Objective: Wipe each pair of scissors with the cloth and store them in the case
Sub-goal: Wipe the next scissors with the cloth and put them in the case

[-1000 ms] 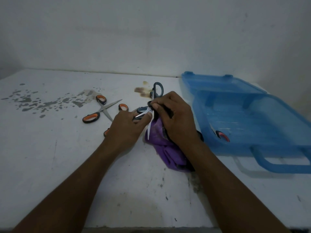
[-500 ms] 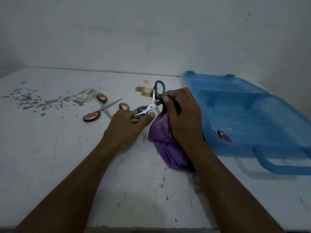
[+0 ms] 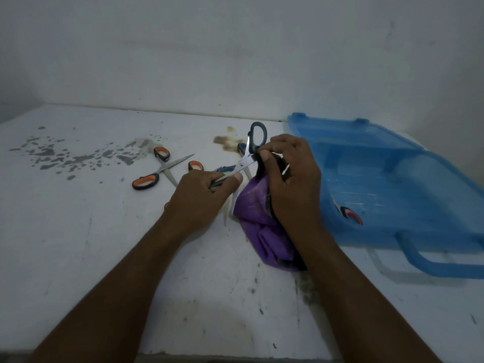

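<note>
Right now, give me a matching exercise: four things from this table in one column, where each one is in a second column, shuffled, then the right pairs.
Things:
1. black-handled scissors
2. orange-handled scissors
3. purple cloth
4. red-handled scissors

Places:
A. inside the blue case
B. lying open on the table, untouched
C. one handle gripped by the left hand
D. bunched in the right hand

Pairs: 1-C, 2-B, 3-D, 4-A

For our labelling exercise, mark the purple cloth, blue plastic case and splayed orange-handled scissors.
purple cloth [image 3: 252,203]: head view, upper face.
blue plastic case [image 3: 353,138]: head view, far panel.
splayed orange-handled scissors [image 3: 166,167]: head view, blade pivot.
</note>
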